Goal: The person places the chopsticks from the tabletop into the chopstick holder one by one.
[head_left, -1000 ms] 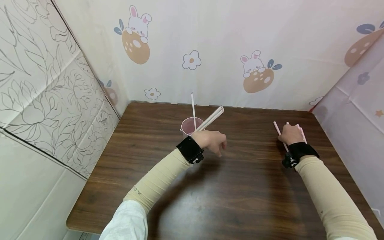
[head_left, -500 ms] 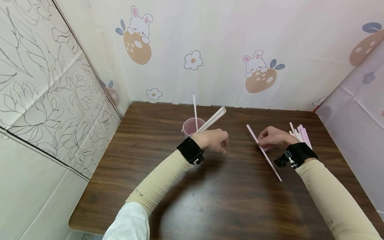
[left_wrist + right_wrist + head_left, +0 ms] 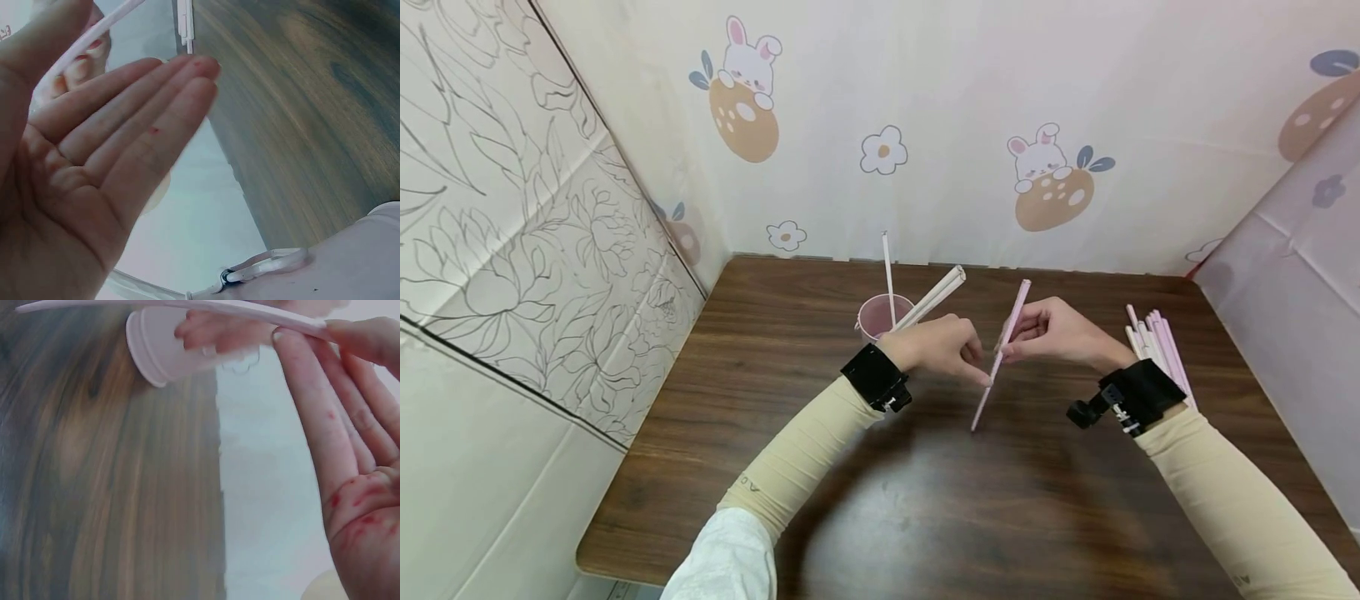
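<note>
My right hand (image 3: 1060,333) pinches a pink straw (image 3: 1015,312) between thumb and fingertips, and the straw slants with its upper end away from me. To its left my left hand (image 3: 936,346) hovers in front of a small pink bucket (image 3: 871,315), its thumb close against the straw; I cannot tell whether they touch. In the left wrist view the left fingers (image 3: 156,122) are extended, palm showing, with the straw (image 3: 94,31) passing behind the thumb. Several white straws (image 3: 931,298) lean right in the bucket and a single white straw (image 3: 887,267) stands more upright.
A loose bundle of white and pink straws (image 3: 1161,346) lies at the right side of the brown wooden table (image 3: 760,375). Behind the table hangs a rabbit-patterned sheet (image 3: 955,108). The bucket's wire handle (image 3: 275,256) shows in the left wrist view.
From the bundle, my right hand has brought the pink straw leftward to beside my left hand, tilting its upper end to the right. The left hand has stayed by the bucket, its fingers straightening somewhat.
</note>
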Motion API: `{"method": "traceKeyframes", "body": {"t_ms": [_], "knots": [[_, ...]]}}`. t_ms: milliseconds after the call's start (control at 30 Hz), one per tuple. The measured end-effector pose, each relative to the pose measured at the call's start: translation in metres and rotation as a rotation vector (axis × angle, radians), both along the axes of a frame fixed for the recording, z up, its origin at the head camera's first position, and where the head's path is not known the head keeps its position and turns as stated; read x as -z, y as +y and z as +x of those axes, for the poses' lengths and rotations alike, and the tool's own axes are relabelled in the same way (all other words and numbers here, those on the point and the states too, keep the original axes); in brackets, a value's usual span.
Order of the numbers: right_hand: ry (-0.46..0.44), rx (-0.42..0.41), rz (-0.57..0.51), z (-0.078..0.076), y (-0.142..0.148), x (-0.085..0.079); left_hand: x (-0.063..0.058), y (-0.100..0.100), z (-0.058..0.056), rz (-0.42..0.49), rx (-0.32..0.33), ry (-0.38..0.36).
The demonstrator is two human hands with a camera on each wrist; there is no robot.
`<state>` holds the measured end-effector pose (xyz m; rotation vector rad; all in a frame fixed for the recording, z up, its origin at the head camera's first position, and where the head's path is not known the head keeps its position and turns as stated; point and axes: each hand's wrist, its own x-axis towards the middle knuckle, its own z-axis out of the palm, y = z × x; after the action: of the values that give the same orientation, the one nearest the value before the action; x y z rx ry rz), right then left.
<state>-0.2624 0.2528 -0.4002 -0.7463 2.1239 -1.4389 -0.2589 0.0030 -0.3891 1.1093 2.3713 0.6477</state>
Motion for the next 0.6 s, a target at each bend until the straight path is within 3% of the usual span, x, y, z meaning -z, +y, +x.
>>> {"method": "traceKeyframes", "body": {"t_ms": [100, 267, 433, 600], "knots": [[0.08, 0.0, -0.036, 0.005, -0.01, -0.006, -0.001, -0.002, 0.0, 0.029, 0.008, 0.013], [0.187, 0.036, -0.05, 0.014, -0.023, -0.013, 0.0, -0.005, 0.002, 0.039, 0.012, -0.05], [0.211, 0.061, -0.031, 0.018, -0.03, -0.015, 0.002, -0.009, 0.004, 0.069, -0.001, -0.088], [0.225, 0.074, 0.01, 0.018, -0.034, -0.014, 0.003, -0.013, 0.004, 0.09, -0.001, -0.056]]}}
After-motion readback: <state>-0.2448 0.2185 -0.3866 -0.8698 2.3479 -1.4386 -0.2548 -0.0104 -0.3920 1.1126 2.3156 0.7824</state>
